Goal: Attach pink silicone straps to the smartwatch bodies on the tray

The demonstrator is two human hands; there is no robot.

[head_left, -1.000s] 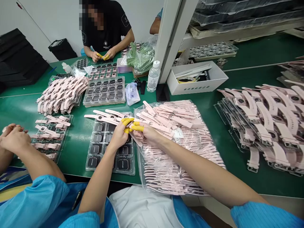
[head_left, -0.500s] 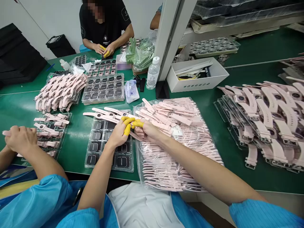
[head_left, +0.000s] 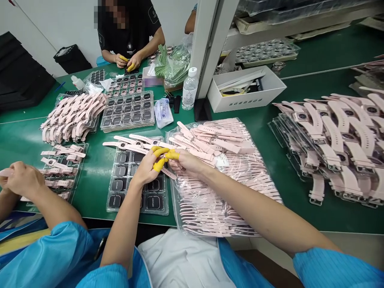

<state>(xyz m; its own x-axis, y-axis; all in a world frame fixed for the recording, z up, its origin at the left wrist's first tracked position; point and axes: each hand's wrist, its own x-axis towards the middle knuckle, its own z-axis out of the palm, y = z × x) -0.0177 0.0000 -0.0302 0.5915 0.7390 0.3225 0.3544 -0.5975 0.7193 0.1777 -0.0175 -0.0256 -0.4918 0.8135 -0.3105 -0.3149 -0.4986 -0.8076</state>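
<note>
Watch case hidden between hands

matt pink rubbery strap, glossy clear plastic tray, smooth green table.

Both hands, left and right, meet fingertip to fingertip.

Green worktable, white wall (plain), white upright post
</note>
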